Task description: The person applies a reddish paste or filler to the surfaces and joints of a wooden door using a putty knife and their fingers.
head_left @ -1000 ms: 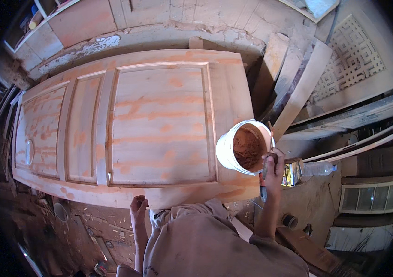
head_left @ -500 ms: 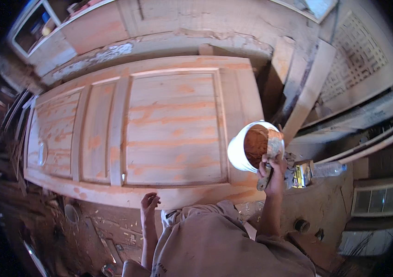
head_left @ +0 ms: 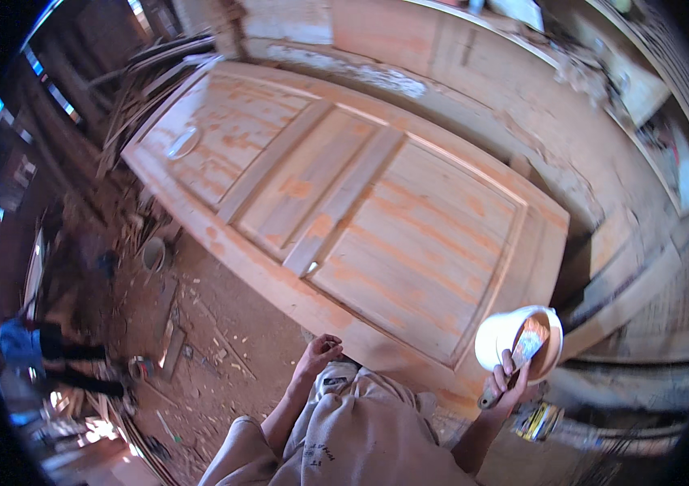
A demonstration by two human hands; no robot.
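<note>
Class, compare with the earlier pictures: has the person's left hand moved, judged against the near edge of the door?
Cannot tell for certain: the camera swung. The left hand hangs empty just below the near edge of the wooden door, much as before, with fingers now curled.

A carpentry workshop here: a big unfinished panelled wooden door (head_left: 361, 202) lies flat, stacked timber planks (head_left: 150, 65) at the side, sawdust and offcuts across the dirt floor (head_left: 215, 340).
</note>
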